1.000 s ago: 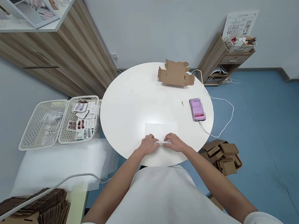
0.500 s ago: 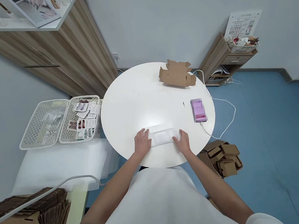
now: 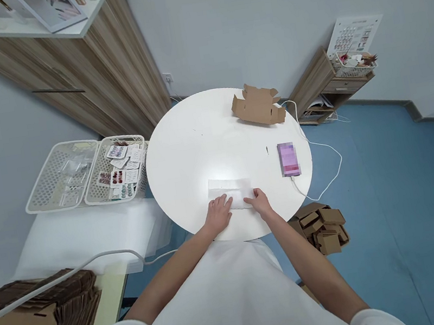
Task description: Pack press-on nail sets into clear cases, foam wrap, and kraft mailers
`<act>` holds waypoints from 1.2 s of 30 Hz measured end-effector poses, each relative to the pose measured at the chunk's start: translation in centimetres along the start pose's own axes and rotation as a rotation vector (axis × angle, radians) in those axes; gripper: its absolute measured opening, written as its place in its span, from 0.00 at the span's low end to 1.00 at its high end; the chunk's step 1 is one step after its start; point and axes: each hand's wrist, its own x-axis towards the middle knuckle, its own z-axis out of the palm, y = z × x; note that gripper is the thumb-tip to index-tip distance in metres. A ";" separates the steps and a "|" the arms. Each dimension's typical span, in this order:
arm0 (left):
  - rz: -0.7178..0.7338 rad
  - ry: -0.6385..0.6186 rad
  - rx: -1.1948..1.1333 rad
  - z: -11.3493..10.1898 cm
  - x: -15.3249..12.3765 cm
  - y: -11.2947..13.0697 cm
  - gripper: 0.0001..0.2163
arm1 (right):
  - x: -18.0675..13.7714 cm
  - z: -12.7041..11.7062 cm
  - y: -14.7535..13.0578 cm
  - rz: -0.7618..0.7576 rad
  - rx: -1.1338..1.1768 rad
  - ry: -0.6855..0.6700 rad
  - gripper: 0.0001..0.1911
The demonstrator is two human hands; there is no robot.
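A folded white foam sheet (image 3: pixel 229 189) lies flat on the round white table (image 3: pixel 197 143), near its front edge. My left hand (image 3: pixel 218 213) rests on the sheet's near left part, fingers stretched out flat. My right hand (image 3: pixel 260 203) presses the sheet's near right corner with its fingers laid out. Neither hand holds anything lifted. A half-folded brown cardboard box (image 3: pixel 258 105) sits at the table's far side. A phone (image 3: pixel 288 158) with a lit screen lies to the right, a white cable (image 3: pixel 321 146) plugged into it.
Two white mesh baskets (image 3: pixel 85 172) with small card packets stand left of the table on stacked white foam sheets (image 3: pixel 84 238). Flat cardboard blanks (image 3: pixel 40 322) lie at lower left. Folded small boxes (image 3: pixel 323 222) are piled on the blue floor. A wooden cabinet (image 3: pixel 105 81) stands behind.
The hands first were close together at the sheet's near edge, then spread apart along its ends, and now have come back toward the middle on the folded sheet.
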 end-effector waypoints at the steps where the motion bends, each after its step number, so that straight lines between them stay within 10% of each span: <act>1: 0.000 0.000 -0.007 0.0 0.0 0.0 0.23 | -0.2 0.0 -0.1 0.008 0.033 0.008 0.24; 13: 0.007 0.006 -0.084 -0.6 -0.5 -0.4 0.28 | -1.2 3.8 -1.8 -0.022 0.085 -0.257 0.10; 20: 0.246 -0.091 0.033 -0.7 -1.1 -0.7 0.31 | -0.7 3.7 -2.3 -0.040 -0.063 -0.216 0.16; 27: 0.251 -0.118 0.034 -1.0 -1.0 -1.1 0.26 | -2.9 3.7 -0.2 -0.453 -0.632 -0.015 0.25; 36: -0.631 0.101 -0.605 0.9 -3.4 -3.7 0.35 | -3.7 5.5 1.3 -0.487 -0.683 -0.042 0.27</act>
